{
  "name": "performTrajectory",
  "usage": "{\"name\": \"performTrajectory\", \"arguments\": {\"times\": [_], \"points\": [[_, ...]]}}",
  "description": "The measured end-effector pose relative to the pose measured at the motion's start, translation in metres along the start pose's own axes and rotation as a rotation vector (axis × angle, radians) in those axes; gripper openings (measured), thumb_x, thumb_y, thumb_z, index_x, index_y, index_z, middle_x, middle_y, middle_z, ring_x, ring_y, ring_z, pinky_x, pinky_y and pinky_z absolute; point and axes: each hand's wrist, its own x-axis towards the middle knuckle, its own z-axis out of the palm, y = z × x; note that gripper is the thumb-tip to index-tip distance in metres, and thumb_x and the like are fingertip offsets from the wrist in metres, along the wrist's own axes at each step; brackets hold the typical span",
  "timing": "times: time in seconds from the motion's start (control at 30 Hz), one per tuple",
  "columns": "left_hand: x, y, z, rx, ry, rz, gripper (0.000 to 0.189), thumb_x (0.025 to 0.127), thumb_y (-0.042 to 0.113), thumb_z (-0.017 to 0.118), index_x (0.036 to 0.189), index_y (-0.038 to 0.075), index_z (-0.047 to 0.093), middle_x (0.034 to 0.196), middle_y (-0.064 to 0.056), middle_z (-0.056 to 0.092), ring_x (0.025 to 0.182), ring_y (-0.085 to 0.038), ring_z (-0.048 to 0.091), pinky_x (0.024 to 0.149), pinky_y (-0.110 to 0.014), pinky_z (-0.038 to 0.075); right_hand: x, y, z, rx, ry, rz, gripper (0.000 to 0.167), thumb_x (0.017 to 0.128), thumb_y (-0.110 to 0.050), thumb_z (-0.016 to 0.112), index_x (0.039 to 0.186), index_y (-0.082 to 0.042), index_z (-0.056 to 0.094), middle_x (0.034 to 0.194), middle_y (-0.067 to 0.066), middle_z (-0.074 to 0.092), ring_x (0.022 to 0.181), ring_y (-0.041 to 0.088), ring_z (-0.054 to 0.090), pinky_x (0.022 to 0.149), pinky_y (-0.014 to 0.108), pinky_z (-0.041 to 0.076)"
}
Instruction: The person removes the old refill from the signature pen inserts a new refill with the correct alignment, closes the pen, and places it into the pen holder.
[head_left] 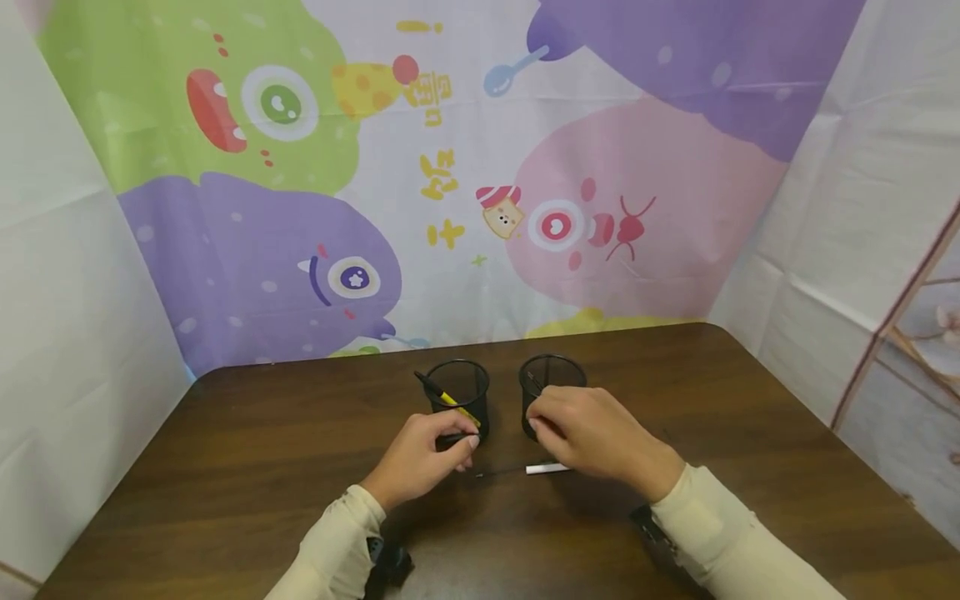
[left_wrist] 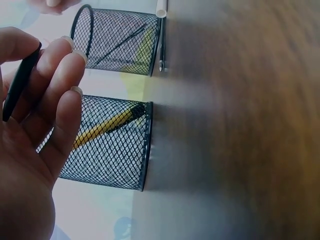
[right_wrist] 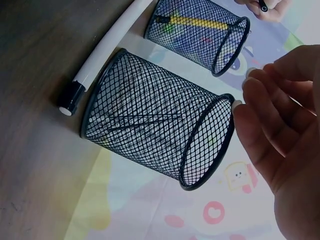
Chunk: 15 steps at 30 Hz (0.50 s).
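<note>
My left hand (head_left: 423,462) pinches a slim black pen (left_wrist: 22,82) between thumb and fingers, part of it hidden by the hand. Just beyond that hand stands the left black mesh cup (head_left: 459,367), with a yellow-and-black marker (head_left: 450,398) leaning in it. My right hand (head_left: 592,429) is at the rim of the right mesh cup (right_wrist: 155,117), fingers loosely bent; nothing shows between them. Thin dark sticks (right_wrist: 145,120) show through this cup's mesh. On the table in front lie a white marker with a black end (right_wrist: 107,47) and a thin dark pen (head_left: 501,472).
The brown wooden table (head_left: 262,483) ends at a cartoon-printed cloth (head_left: 465,275) behind the cups. White cloth hangs at both sides. Dark devices (head_left: 390,567) are strapped at both wrists.
</note>
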Motion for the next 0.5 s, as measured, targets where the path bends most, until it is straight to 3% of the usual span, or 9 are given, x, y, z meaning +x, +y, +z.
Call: {"name": "performTrajectory", "arguments": {"times": [0.23,0.5], "points": [[0.0021,0.0024,-0.0016,-0.006,-0.007,-0.004,0.006,0.097,0.011,0.066,0.100,0.014,0.070,0.077,-0.007,0.071,0.064,-0.010,0.066,0.063,-0.030,0.057,0.0020,0.0033,-0.0044,-0.013,0.076,-0.026,0.005,0.089,-0.010,0.066,0.087,-0.015,0.067,0.077,-0.010,0.050,0.059,0.003,0.041,0.050,0.019,0.038],[-0.0005,0.0009,-0.0017,-0.035,-0.023,-0.042,0.005,0.097,0.012,0.067,0.101,0.013,0.070,0.081,-0.010,0.072,0.066,-0.012,0.068,0.062,-0.030,0.058,0.0030,0.0038,-0.0029,-0.034,0.081,-0.003,0.005,0.090,-0.012,0.066,0.087,-0.014,0.070,0.083,-0.007,0.055,0.065,0.005,0.048,0.054,0.022,0.045]]}}
